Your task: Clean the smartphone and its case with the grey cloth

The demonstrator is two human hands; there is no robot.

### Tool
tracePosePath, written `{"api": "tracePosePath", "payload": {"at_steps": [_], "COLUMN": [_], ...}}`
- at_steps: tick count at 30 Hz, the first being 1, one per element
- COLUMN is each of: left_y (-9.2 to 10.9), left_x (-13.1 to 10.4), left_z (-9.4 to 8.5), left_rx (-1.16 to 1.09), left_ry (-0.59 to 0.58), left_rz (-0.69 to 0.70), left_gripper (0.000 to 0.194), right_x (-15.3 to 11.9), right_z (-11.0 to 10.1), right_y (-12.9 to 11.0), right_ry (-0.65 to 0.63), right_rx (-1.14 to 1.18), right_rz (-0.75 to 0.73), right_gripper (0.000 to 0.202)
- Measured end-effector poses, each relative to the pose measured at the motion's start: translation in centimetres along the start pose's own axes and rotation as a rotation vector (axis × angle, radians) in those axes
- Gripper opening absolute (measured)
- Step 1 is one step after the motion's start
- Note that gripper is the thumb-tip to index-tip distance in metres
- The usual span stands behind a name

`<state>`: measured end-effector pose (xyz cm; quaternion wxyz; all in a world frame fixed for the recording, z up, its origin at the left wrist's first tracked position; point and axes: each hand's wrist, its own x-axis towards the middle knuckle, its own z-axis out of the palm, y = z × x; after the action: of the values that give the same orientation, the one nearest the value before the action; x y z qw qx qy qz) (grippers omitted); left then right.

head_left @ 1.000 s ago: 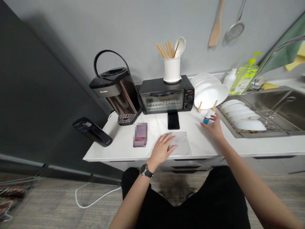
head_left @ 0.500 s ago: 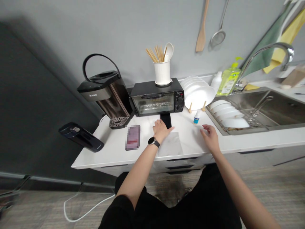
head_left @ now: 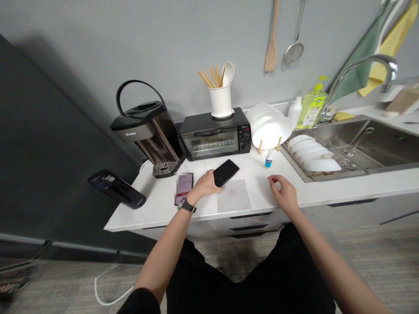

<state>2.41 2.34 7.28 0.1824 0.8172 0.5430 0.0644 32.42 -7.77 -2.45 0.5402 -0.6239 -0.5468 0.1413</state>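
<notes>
My left hand [head_left: 205,185] has its fingers and thumb around the near-left end of a black smartphone [head_left: 227,171], which lies slantwise in front of the toaster oven [head_left: 211,146]. Close to this hand's wrist, a second phone with a lit purple screen [head_left: 183,189] rests on the counter. My right hand [head_left: 284,192] hovers at or near the counter, its fingers curled in towards the thumb, with nothing visible in them. Just beyond it stands a small white bottle with a blue label [head_left: 268,159]. Between the hands lies a thin, see-through sheet or bag [head_left: 234,196].
A dark water dispenser [head_left: 157,135] and a dark bottle-shaped thing [head_left: 117,189] stand at the left. Utensils fill a white holder [head_left: 220,101] on the oven. Plates [head_left: 271,132] stand in a rack; at the right, bowls [head_left: 322,165] sit beside the sink [head_left: 389,148].
My left hand has moved left and towards me, and the black phone has turned from upright to slanted, away from the oven. My right hand's fingers have curled in. The view has shifted slightly.
</notes>
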Motion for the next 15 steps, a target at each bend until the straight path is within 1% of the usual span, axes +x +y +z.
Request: {"api": "tracePosePath", "payload": {"at_steps": [2, 3, 4, 5, 6, 7, 8, 10, 13, 15], "left_y": [0.2, 0.5, 0.8, 1.2, 1.6, 2.0, 2.3, 2.6, 2.5, 2.2], "left_x": [-3.8, -5.9, -7.9, -9.8, -11.4, -12.7, -13.7, -14.7, -14.7, -14.6], "left_z": [0.8, 1.4, 2.0, 2.7, 3.3, 3.9, 4.3, 5.0, 5.5, 5.7], "left_rx": [-0.014, -0.02, -0.01, 0.019, 0.055, 0.078, 0.092, 0.121, 0.145, 0.133], "left_ry": [0.022, 0.064, 0.099, 0.132, 0.151, 0.174, 0.194, 0.233, 0.291, 0.314], "left_rz": [0.133, 0.29, 0.4, 0.453, 0.472, 0.459, 0.426, 0.349, 0.304, 0.326], "left_gripper": [0.08, 0.082, 0.085, 0.086, 0.085, 0.082, 0.079, 0.071, 0.066, 0.067], "right_x": [-1.8, -2.7, -3.6, -4.3, -5.0, -5.5, -5.9, -6.3, -6.4, -6.3], "right_z": [0.7, 1.1, 1.4, 1.7, 2.0, 2.2, 2.4, 2.6, 2.9, 2.8], "right_y": [-2.1, -3.3, -4.5, -5.7, -6.8, -7.9, -8.7, -10.0, -10.9, -11.0], "right_ry": [-0.08, -0.126, -0.18, -0.239, -0.301, -0.358, -0.403, -0.448, -0.439, -0.432], "right_rx": [0.059, 0.116, 0.207, 0.298, 0.39, 0.474, 0.543, 0.675, 0.818, 0.838], "right_rz": [-0.022, -0.013, 0.022, 0.072, 0.137, 0.208, 0.281, 0.429, 0.597, 0.646], "right_gripper": [0.039, 0.042, 0.046, 0.049, 0.051, 0.053, 0.053, 0.053, 0.05, 0.048]}}
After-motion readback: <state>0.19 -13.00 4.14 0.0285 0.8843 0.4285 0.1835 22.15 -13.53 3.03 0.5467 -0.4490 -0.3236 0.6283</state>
